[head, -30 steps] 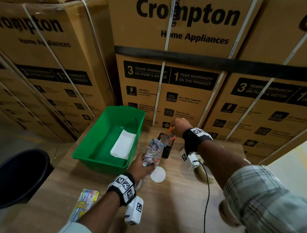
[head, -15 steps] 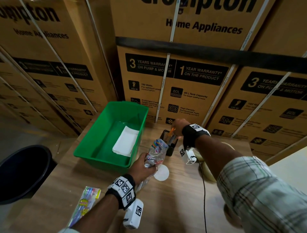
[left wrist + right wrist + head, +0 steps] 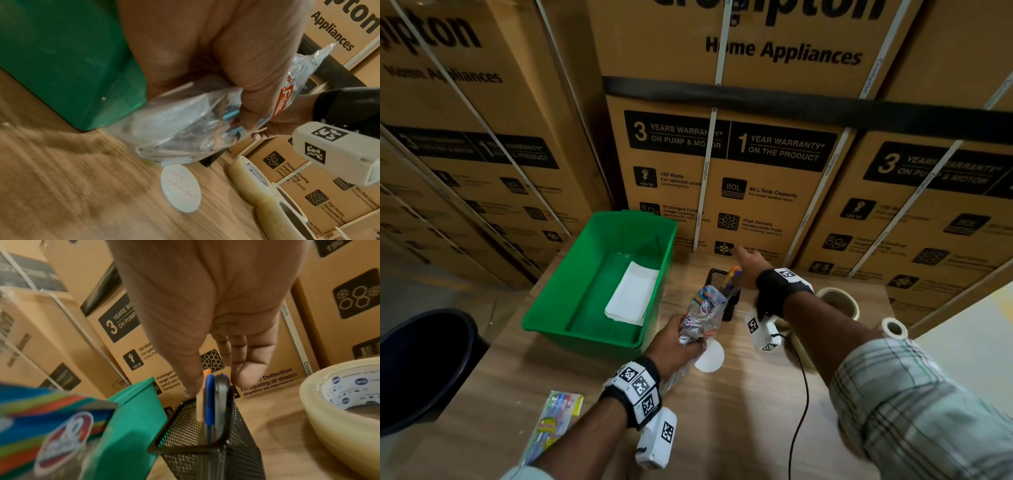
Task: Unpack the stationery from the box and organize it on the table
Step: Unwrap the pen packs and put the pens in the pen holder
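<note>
Above the mesh holder, right hand released; left hand grip grasping pen packet

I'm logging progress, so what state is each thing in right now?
Left hand: grips the pen packet.
Pen packet: open-topped, held above the table.
Right hand: open, over the holder, holding nothing.
Holder: upright, pens inside.
Bin: open, white paper inside.
Tape rolls: on the table.
Second packet: flat on the table.

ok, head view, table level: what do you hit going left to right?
Black bin → pen pack → green box → left hand holding a plastic pack → mesh pen holder → tape rolls.
</note>
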`<act>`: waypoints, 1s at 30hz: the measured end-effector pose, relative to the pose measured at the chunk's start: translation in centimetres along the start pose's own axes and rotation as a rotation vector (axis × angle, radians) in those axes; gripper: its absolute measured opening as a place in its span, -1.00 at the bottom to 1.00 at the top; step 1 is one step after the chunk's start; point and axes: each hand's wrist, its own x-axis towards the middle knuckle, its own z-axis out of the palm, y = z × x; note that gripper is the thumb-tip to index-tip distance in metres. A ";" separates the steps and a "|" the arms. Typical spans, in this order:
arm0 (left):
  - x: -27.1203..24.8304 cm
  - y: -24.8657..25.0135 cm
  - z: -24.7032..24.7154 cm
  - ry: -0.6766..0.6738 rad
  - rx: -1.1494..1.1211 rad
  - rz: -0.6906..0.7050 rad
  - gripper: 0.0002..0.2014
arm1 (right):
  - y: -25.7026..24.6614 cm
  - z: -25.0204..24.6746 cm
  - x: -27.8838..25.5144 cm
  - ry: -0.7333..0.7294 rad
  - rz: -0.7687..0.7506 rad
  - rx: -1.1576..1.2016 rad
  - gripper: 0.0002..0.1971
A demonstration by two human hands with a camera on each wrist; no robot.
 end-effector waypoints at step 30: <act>-1.9 7.2 -0.9 0.000 0.170 0.228 -0.37 | -3.7 -7.3 -13.5 0.034 -0.447 -0.182 -0.78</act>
